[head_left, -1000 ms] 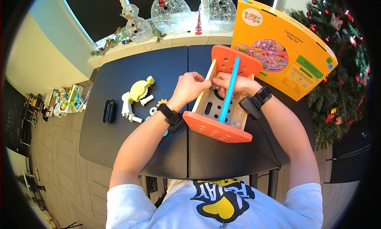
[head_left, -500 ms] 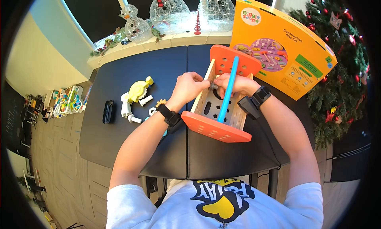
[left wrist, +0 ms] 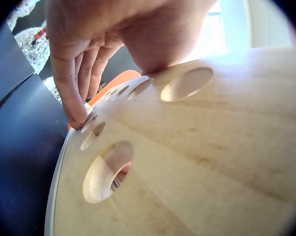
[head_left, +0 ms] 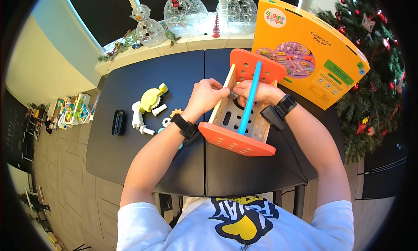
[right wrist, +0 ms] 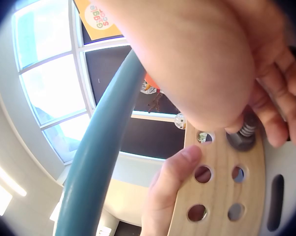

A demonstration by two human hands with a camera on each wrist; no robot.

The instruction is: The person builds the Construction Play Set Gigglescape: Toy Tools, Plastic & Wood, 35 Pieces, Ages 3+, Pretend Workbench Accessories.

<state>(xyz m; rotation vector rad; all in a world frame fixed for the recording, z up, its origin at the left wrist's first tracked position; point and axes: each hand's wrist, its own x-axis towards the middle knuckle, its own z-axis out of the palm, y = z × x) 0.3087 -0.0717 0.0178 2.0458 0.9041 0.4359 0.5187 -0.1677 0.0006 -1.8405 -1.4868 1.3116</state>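
Note:
A toy toolbox has orange end panels (head_left: 237, 139), a blue bar (head_left: 251, 98), a grey base and wooden sides with round holes. My left hand (head_left: 206, 96) grips its left wooden side (left wrist: 212, 142), thumb over the top edge and fingertips on the outer face. Inside the box, my right hand (head_left: 257, 92) pinches a grey nut (right wrist: 241, 140) around a threaded bolt (right wrist: 247, 129) at that same side. The left thumb (right wrist: 175, 169) shows beside the holes in the right wrist view. My right fingers partly hide the nut and bolt.
Left on the black table (head_left: 143, 164) lie a yellow-green toy piece (head_left: 151, 99), white pieces (head_left: 138, 117), a small gear (head_left: 176, 112) and a black tray (head_left: 118, 122). An orange-yellow box (head_left: 305, 55) stands behind the toolbox, beside a decorated tree (head_left: 374, 90).
Both hands keep nearly the same place at the left wooden side. The fingers of my right hand have shifted slightly around the grey nut.

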